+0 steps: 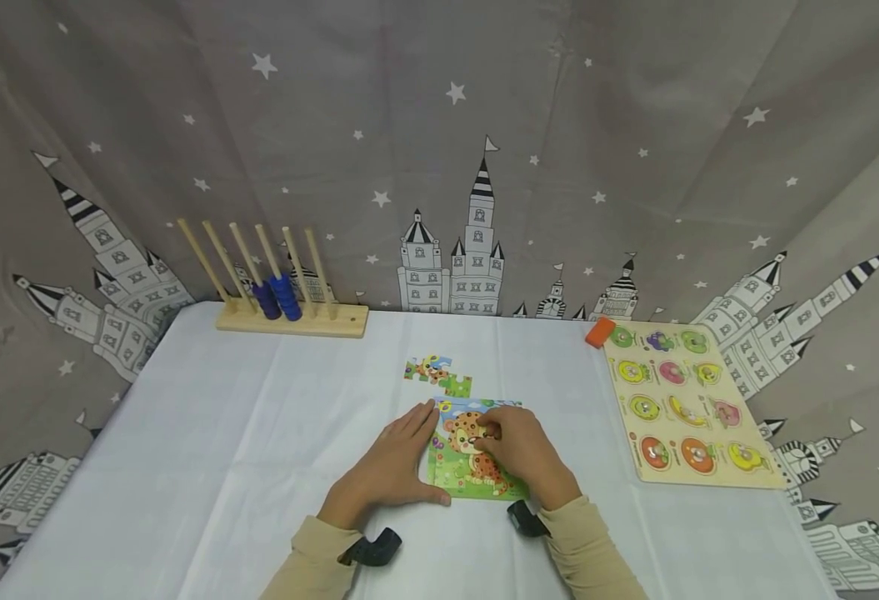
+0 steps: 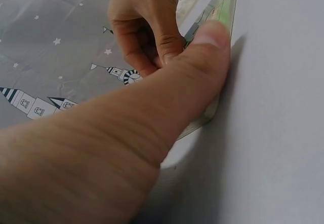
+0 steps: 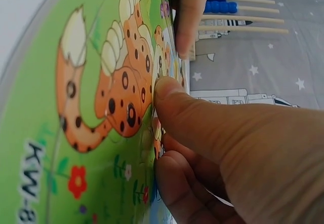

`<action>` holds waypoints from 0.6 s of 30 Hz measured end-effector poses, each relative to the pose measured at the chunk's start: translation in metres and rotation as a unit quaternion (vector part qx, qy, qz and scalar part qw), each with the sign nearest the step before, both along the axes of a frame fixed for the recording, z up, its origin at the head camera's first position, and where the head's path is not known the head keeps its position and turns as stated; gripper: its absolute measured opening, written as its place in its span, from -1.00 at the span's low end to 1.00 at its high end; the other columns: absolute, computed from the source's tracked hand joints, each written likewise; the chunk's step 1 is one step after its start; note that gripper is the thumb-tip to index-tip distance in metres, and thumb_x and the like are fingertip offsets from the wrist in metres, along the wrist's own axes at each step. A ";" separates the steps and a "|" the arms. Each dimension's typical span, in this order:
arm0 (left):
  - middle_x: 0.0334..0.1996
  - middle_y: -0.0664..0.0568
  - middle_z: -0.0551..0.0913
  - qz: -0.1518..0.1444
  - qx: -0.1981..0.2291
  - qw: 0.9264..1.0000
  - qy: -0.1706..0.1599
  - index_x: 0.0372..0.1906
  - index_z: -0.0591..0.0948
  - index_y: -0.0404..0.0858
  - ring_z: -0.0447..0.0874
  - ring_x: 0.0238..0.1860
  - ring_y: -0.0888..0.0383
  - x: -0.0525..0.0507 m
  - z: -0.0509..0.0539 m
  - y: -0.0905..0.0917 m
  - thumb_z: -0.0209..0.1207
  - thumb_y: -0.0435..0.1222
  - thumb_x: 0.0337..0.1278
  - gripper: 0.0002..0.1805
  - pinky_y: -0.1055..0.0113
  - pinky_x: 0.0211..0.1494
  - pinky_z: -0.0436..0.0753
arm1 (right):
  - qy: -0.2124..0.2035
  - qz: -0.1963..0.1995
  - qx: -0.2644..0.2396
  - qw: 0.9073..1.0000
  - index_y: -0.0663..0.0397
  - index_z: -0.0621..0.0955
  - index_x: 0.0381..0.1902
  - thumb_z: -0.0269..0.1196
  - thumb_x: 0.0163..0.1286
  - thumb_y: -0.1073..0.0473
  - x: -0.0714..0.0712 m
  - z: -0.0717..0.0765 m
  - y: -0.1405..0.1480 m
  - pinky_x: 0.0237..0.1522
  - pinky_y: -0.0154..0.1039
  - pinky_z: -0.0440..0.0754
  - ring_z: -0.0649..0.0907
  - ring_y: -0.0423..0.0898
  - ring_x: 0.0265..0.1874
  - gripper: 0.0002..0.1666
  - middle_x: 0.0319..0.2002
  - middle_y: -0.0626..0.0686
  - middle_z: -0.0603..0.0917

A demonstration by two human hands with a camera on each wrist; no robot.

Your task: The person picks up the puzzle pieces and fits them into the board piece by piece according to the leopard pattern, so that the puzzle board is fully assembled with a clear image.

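A jigsaw puzzle (image 1: 454,473) with a spotted leopard cub on green grass lies flat on the white table in the head view. Along its left edge rests my left hand (image 1: 392,462), fingers extended and thumb at the near left corner. My right hand (image 1: 523,450) is over the upper right of the picture, thumb and curled fingers pinching a puzzle piece (image 3: 158,130) at the cub's face. The fingers hide most of that piece. Just beyond the puzzle lie loose jigsaw pieces (image 1: 457,386), some showing part of a spotted animal.
At the back left stands a wooden peg rack (image 1: 297,323) with blue rings (image 1: 285,297) on its rods. A fruit peg board (image 1: 660,429) lies to the right, with an orange block (image 1: 600,332) at its far left corner. A grey castle-print curtain (image 1: 334,167) hangs behind.
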State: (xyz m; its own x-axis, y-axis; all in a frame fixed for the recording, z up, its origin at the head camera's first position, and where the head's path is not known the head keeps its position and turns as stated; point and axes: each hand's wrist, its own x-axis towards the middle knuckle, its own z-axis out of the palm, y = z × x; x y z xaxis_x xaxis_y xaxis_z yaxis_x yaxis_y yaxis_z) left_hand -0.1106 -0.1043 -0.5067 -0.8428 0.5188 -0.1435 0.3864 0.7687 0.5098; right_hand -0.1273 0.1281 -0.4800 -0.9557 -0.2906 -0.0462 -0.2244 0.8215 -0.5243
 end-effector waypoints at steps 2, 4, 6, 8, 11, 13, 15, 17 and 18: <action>0.68 -0.11 -0.08 0.003 0.001 1.000 -0.001 0.65 0.02 -0.27 -0.11 0.68 -0.13 0.000 0.002 0.000 0.42 0.42 -0.26 0.46 -0.17 0.63 0.15 | -0.002 0.000 -0.001 1.000 0.11 0.77 -0.15 0.52 0.22 0.12 -0.001 0.000 0.000 -0.36 -0.32 0.51 0.49 -0.25 -0.46 -0.72 -0.44 -0.13 0.63; 0.68 -0.12 -0.07 0.003 0.001 1.000 -0.001 0.64 0.02 -0.28 -0.11 0.68 -0.14 0.000 0.003 0.000 0.42 0.42 -0.26 0.46 -0.17 0.63 0.15 | -0.004 0.001 -0.001 1.000 0.12 0.77 -0.16 0.51 0.23 0.12 -0.001 0.000 0.000 -0.36 -0.33 0.50 0.49 -0.24 -0.46 -0.73 -0.45 -0.13 0.62; 0.68 -0.11 -0.07 0.003 -0.001 1.000 -0.002 0.65 0.02 -0.27 -0.11 0.68 -0.13 0.000 0.003 0.001 0.42 0.41 -0.25 0.45 -0.16 0.64 0.13 | -0.006 0.006 -0.007 1.000 0.12 0.77 -0.18 0.50 0.25 0.11 -0.002 0.001 0.000 -0.37 -0.34 0.50 0.49 -0.25 -0.47 -0.75 -0.46 -0.13 0.63; 0.67 -0.12 -0.06 0.001 0.000 1.000 -0.001 0.64 0.03 -0.29 -0.11 0.67 -0.14 0.001 0.003 0.001 0.42 0.41 -0.25 0.45 -0.17 0.64 0.14 | -0.014 0.004 -0.026 1.000 0.12 0.77 -0.18 0.48 0.28 0.11 -0.005 0.001 0.002 -0.38 -0.35 0.53 0.52 -0.27 -0.47 -0.77 -0.45 -0.13 0.65; 0.67 -0.13 -0.06 -0.001 0.001 1.000 -0.006 0.64 0.03 -0.29 -0.11 0.67 -0.15 0.001 0.002 0.001 0.43 0.40 -0.25 0.45 -0.17 0.64 0.14 | -0.025 -0.014 -0.062 0.998 0.11 0.77 -0.12 0.44 0.33 0.10 -0.013 0.002 0.003 -0.35 -0.34 0.58 0.57 -0.27 -0.45 -0.75 -0.41 -0.10 0.70; 0.67 -0.13 -0.06 -0.001 0.001 1.000 -0.007 0.64 0.03 -0.29 -0.11 0.67 -0.15 0.001 0.003 0.001 0.43 0.40 -0.25 0.45 -0.17 0.63 0.14 | -0.019 -0.030 -0.080 0.996 0.13 0.75 -0.03 0.42 0.35 0.10 -0.022 0.003 0.003 -0.29 -0.29 0.64 0.62 -0.23 -0.40 -0.70 -0.33 -0.05 0.73; 0.67 -0.12 -0.06 0.002 -0.001 1.000 -0.007 0.64 0.03 -0.28 -0.11 0.68 -0.14 0.001 0.004 0.001 0.43 0.40 -0.25 0.45 -0.16 0.64 0.14 | -0.006 -0.035 -0.080 0.996 0.14 0.72 0.08 0.41 0.37 0.09 -0.033 0.003 0.002 -0.21 -0.21 0.68 0.66 -0.17 -0.32 -0.62 -0.23 0.01 0.74; 0.67 -0.12 -0.06 0.003 -0.002 1.000 -0.007 0.64 0.03 -0.29 -0.11 0.68 -0.14 0.002 0.004 0.001 0.43 0.40 -0.25 0.45 -0.16 0.64 0.15 | 0.001 -0.030 -0.070 0.997 0.15 0.68 0.17 0.40 0.37 0.08 -0.043 0.004 0.000 -0.12 -0.13 0.71 0.68 -0.10 -0.23 -0.54 -0.13 0.07 0.73; 0.68 -0.12 -0.07 0.003 -0.003 1.000 -0.008 0.64 0.03 -0.28 -0.11 0.68 -0.14 0.002 0.005 0.001 0.43 0.40 -0.25 0.45 -0.16 0.64 0.14 | 0.000 -0.024 -0.063 0.998 0.16 0.66 0.21 0.40 0.38 0.08 -0.048 0.004 -0.001 -0.10 -0.10 0.70 0.67 -0.07 -0.20 -0.51 -0.10 0.09 0.72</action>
State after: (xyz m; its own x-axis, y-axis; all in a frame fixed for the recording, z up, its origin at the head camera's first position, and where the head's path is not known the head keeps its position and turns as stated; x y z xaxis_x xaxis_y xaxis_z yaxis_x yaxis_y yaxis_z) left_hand -0.1087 -0.1030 -0.5019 -0.8433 0.5130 -0.1603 0.3733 0.7736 0.5120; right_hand -0.1757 0.1268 -0.4761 -0.9685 -0.2488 -0.0117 -0.1872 0.7583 -0.6245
